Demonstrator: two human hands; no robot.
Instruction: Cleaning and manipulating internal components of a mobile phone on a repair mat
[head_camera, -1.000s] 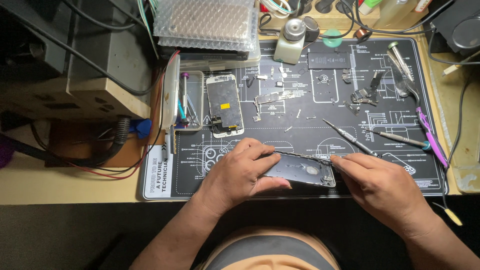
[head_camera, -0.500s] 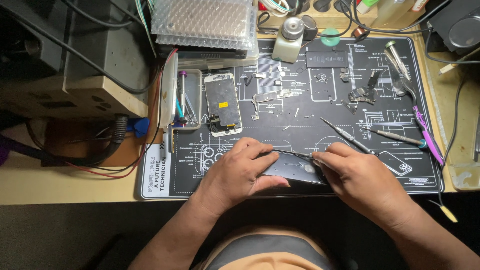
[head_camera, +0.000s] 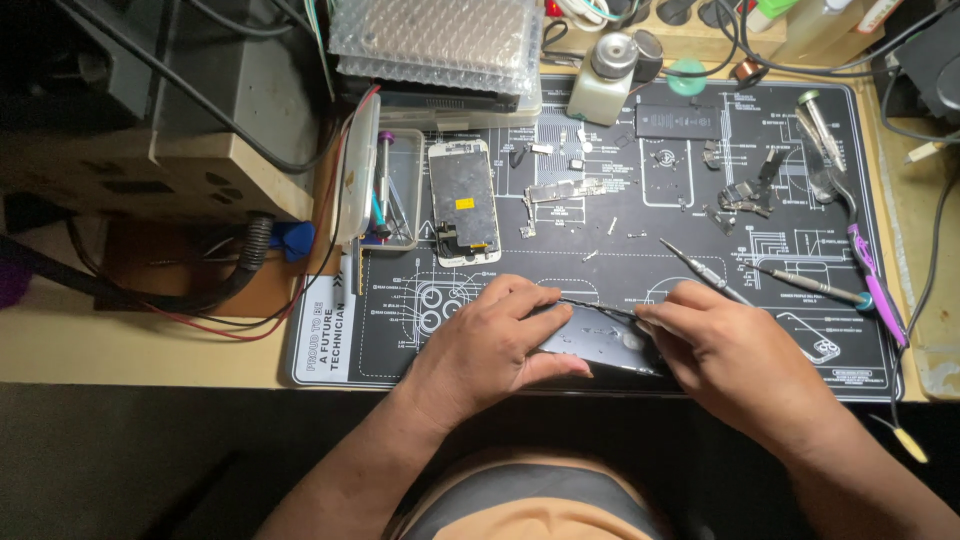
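A dark phone body (head_camera: 600, 340) is held at the near edge of the black repair mat (head_camera: 620, 210), just in front of the person, where it can be steadied by both hands at once. The left hand (head_camera: 490, 345) is laid over its left end, the fingers (head_camera: 530, 300) closed around the upper edge and the thumb pressed on the near side, so that the body is pinned against the mat. The right hand (head_camera: 735, 350) is set against the right end, its fingers pinched at the upper right corner; whether a thin tool is gripped there cannot be told. A detached screen panel (head_camera: 463, 200), white-framed with a small yellow sticker on its dark back, has been laid apart toward the mat's left side, clear of the hands. Beside it a shallow clear tray (head_camera: 400, 190) is stood at the mat's left edge, with slim tools kept inside. Small metal parts and screws (head_camera: 565, 190) are spread over the printed outlines in the mat's middle, kept separate from one another. Two screwdrivers (head_camera: 705, 272) are left just beyond the right hand, within easy reach. A flat black rectangular battery (head_camera: 678, 122) is placed near the far edge, next to a white dispenser bottle (head_camera: 600, 80). A sheet of bubble wrap (head_camera: 435, 40) is seen at the far left corner, and a white label strip with black lettering (head_camera: 325, 335) is printed at the mat's near left corner.
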